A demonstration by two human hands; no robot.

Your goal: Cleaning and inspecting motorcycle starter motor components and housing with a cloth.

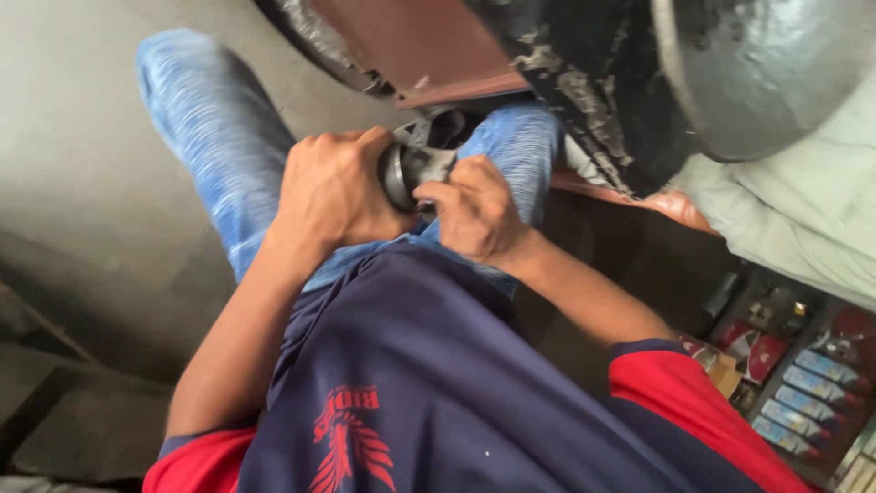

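Dark metal, round, ring-like part (pixel 408 171): you hold it over your lap between both hands, its axis lying roughly across from one hand to the other. Your left hand (pixel 336 190) is clenched around its left end; your right hand (pixel 474 212) pinches the right side. Fingers and blur hide most of its shape.

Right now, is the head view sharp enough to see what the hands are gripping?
Head view: motion blur softens everything; the left hand and right hand grip a dark round metal part, its detail smeared; dim shadow lower left; pale glare on the grey drum.
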